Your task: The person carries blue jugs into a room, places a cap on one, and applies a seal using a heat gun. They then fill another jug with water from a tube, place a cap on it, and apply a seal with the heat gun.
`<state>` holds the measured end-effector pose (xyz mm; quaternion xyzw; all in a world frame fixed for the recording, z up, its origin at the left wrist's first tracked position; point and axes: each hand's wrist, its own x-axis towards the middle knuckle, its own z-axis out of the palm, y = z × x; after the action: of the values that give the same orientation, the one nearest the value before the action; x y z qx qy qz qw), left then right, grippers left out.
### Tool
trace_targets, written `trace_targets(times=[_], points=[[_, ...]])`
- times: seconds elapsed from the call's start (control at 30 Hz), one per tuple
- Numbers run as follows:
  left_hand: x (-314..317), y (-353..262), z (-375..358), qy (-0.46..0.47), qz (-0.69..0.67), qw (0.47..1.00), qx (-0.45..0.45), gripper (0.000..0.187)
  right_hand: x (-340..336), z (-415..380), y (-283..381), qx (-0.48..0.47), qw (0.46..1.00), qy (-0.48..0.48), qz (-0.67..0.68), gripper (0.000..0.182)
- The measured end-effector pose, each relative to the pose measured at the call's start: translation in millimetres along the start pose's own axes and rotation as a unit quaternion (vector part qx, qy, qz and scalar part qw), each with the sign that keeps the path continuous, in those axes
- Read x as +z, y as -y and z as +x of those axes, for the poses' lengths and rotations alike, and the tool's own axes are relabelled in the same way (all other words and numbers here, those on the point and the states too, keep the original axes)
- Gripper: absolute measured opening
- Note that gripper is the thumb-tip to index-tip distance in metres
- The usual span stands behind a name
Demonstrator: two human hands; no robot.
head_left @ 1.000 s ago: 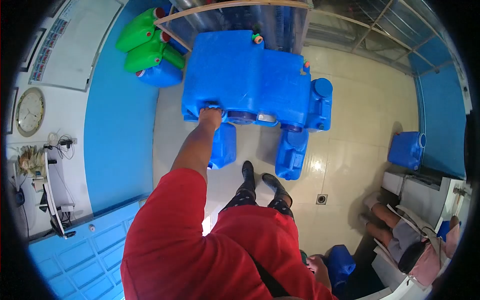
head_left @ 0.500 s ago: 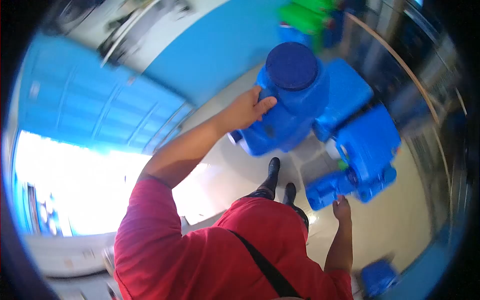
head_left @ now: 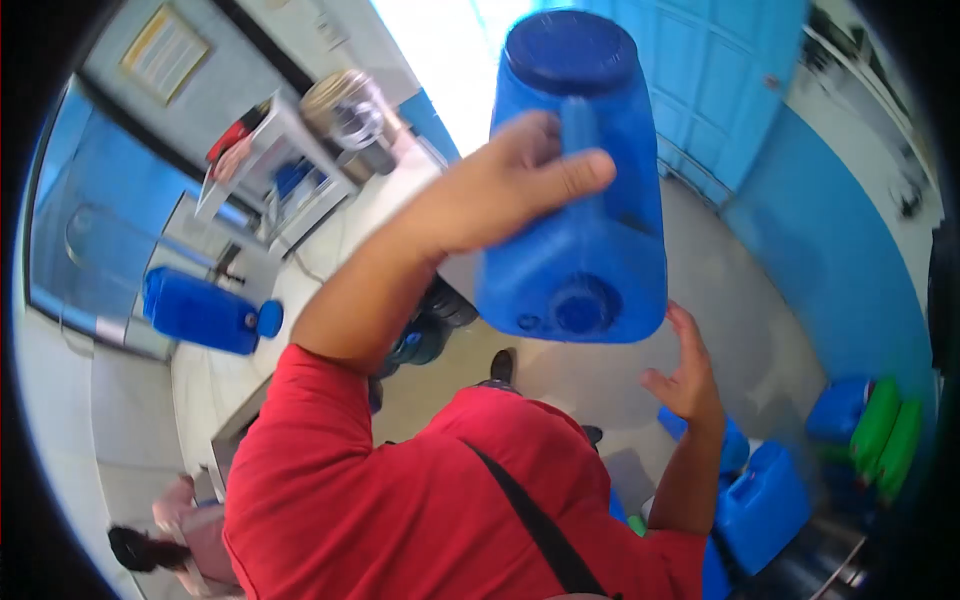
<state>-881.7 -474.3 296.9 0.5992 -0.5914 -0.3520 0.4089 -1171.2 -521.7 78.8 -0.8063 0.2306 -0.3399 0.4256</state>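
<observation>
A large blue water jug (head_left: pixel 625 200) hangs in front of me, its wide dark-blue lid (head_left: pixel 570 50) pointing away and a small round cap (head_left: pixel 582 305) on the end nearer me. My left hand (head_left: pixel 535 180) is wrapped round its moulded handle, thumb lying across the top. Close by the jug's lower right corner is my right hand (head_left: pixel 688 365), with thumb and fingers spread and fingertips right at the jug's edge. More blue jugs (head_left: pixel 762 505) stand on the floor beyond my right forearm.
Another blue jug (head_left: pixel 200 310) lies on the white counter (head_left: pixel 200 395) at left, near a small white shelf (head_left: pixel 325 165). A person (head_left: pixel 185 535) is at lower left. Green containers (head_left: pixel 885 430) stand at right. Ahead is a blue door (head_left: pixel 715 90) beside a bright opening.
My view has turned left, bringing in the counter and the person. The held jug has tipped, showing its small cap. My right hand has left the floor jugs and come up beside it.
</observation>
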Motion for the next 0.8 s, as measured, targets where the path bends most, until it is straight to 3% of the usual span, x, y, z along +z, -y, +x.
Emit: trace_targets(times=[0.03,0.1,0.13,0.2,0.33,0.4,0.43,0.53,0.6,0.67,0.73,0.8], points=[[-32.0,-3.6,-5.5,-0.028,-0.006,1.000,-0.002,0.054,20.1,29.8,4.2,-0.011,1.000,0.024,0.004,0.088],[-92.8,5.1,-14.0,-0.073,-0.032,0.997,0.002,0.053,72.8,77.1,7.4,0.036,0.994,0.081,-0.058,0.111],[-120.9,12.0,-18.7,-0.087,-0.050,0.995,-0.007,0.051,102.7,97.5,4.3,0.025,0.993,0.098,-0.058,0.111],[-172.5,25.0,-30.7,-0.103,-0.091,0.990,-0.019,0.050,165.9,130.9,3.0,-0.030,0.998,0.058,-0.026,0.119],[-249.3,74.9,-43.9,-0.092,-0.148,0.982,-0.069,0.050,259.8,170.9,15.4,-0.023,0.998,0.060,-0.026,0.121],[-278.5,102.0,-50.6,-0.041,-0.133,0.987,-0.074,0.052,299.7,177.3,17.5,-0.039,0.998,0.032,-0.040,0.108],[-292.6,110.4,-56.3,-0.019,-0.115,0.991,-0.066,0.052,315.3,180.3,18.3,-0.039,0.998,0.039,-0.043,0.108],[-336.2,107.2,-89.2,-0.025,0.205,0.977,-0.052,0.051,345.8,187.5,23.0,0.049,0.987,0.113,-0.103,0.095],[-372.6,131.5,-124.4,-0.178,0.330,0.924,0.074,0.048,360.0,198.2,29.3,-0.007,0.995,0.056,-0.085,0.081],[-412.3,165.8,-169.2,-0.351,0.163,0.910,0.148,0.039,371.3,205.2,32.5,-0.029,0.996,0.015,-0.083,0.078],[-448.8,219.0,-237.3,-0.482,-0.017,0.869,0.109,0.029,377.6,208.7,28.8,-0.044,0.996,-0.027,-0.078,0.075],[-474.3,298.6,-274.4,-0.578,-0.049,0.814,-0.030,0.026,379.5,216.3,13.6,-0.057,0.996,0.014,-0.073,0.069]])
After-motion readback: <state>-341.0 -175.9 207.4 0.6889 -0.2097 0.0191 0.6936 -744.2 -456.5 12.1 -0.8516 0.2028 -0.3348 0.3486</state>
